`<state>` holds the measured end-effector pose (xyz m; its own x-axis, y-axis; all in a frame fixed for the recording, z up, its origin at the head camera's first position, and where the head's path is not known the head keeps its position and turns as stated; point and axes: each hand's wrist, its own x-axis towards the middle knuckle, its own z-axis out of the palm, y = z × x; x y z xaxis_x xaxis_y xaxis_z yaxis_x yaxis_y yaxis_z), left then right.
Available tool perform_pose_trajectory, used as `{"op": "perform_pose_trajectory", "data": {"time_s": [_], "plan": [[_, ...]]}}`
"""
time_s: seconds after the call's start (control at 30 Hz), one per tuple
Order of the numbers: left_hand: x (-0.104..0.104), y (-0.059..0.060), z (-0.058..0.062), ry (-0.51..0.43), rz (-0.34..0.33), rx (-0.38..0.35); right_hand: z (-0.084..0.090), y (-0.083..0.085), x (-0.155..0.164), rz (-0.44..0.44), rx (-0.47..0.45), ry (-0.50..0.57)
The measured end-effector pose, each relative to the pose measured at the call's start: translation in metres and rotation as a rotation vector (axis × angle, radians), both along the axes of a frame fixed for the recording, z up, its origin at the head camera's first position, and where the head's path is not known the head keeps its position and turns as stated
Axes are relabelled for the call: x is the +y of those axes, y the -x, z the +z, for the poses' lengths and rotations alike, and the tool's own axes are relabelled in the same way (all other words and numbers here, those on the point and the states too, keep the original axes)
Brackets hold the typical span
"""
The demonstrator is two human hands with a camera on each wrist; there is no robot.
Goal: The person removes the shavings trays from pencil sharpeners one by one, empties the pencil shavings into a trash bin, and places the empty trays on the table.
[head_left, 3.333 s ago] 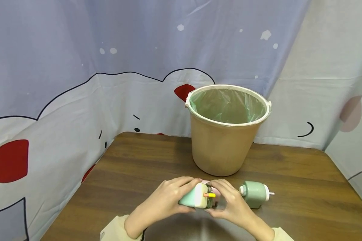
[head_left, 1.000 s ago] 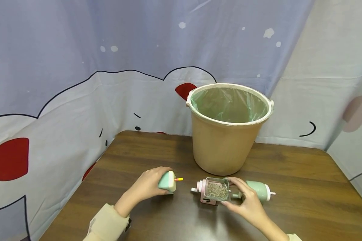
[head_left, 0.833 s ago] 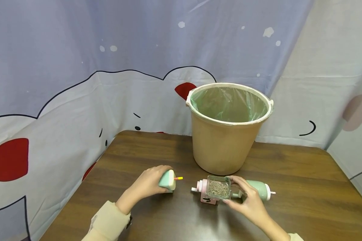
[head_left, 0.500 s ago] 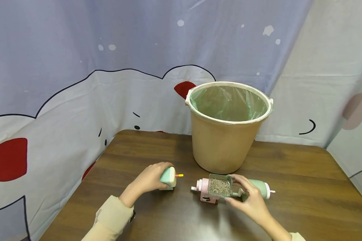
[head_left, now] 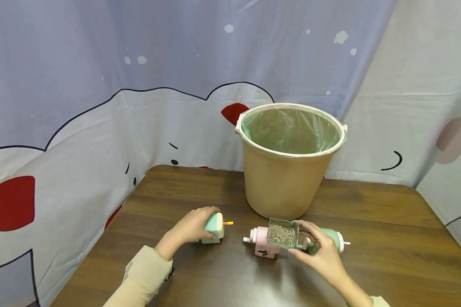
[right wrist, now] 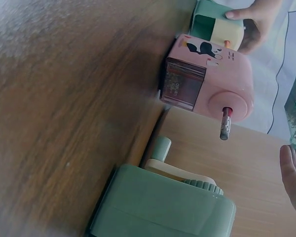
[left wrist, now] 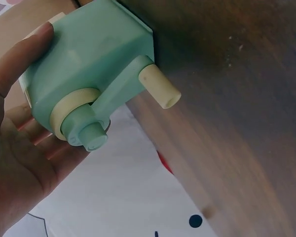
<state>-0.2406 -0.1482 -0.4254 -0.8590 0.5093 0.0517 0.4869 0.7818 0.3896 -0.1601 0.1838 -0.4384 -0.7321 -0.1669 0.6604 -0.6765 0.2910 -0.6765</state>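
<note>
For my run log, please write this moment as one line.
left hand: holds mint sharpener on table | right hand: holds shavings tray | bucket: behind

- The left hand [head_left: 194, 226] lies low over the table, forearm in a beige sleeve [head_left: 144, 277] angled in from the lower left, fingers and thumb wrapped round what it holds.
- The right hand [head_left: 316, 251] is raised slightly, fingers curled, pinching its load between thumb and fingertips.
</note>
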Motion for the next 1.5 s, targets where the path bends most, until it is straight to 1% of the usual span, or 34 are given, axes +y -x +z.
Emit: {"op": "perform_pose_trajectory", "data": {"time_s": [0.17, 0.3, 0.43, 0.63, 0.77, 0.93, 1.03, 1.13, 1.27, 1.4, 1.5], "plan": [[0.001, 0.002, 0.001, 0.026, -0.026, -0.005, 0.001, 0.0, 0.0, -0.003, -0.011, 0.008], [0.002, 0.002, -0.001, 0.044, -0.021, -0.016, 0.002, -0.001, 0.0, -0.006, -0.019, 0.003], [0.004, 0.001, -0.002, 0.039, -0.012, -0.028, 0.003, -0.002, -0.001, -0.012, -0.026, -0.004], [0.004, 0.001, -0.003, 0.033, -0.016, -0.03, 0.004, -0.002, -0.001, 0.009, -0.026, 0.017], [0.004, 0.003, -0.001, 0.039, -0.03, -0.045, 0.004, 0.0, -0.001, 0.014, -0.017, 0.03], [0.002, 0.005, 0.004, 0.048, -0.063, -0.061, 0.004, -0.001, -0.001, 0.021, -0.003, 0.049], [0.001, 0.006, 0.008, 0.054, -0.07, -0.069, 0.004, 0.0, -0.002, 0.036, 0.007, 0.068], [0.002, 0.008, 0.016, 0.043, -0.072, -0.08, 0.005, 0.001, -0.002, 0.052, 0.018, 0.089], [0.004, 0.015, 0.035, 0.012, -0.086, -0.073, 0.006, 0.002, 0.0, 0.061, 0.032, 0.115], [0.012, 0.027, 0.06, -0.034, -0.076, -0.001, 0.007, 0.003, 0.002, 0.055, 0.031, 0.129], [0.022, 0.04, 0.081, -0.123, -0.032, 0.055, 0.008, 0.003, 0.003, 0.051, 0.028, 0.125]]}}
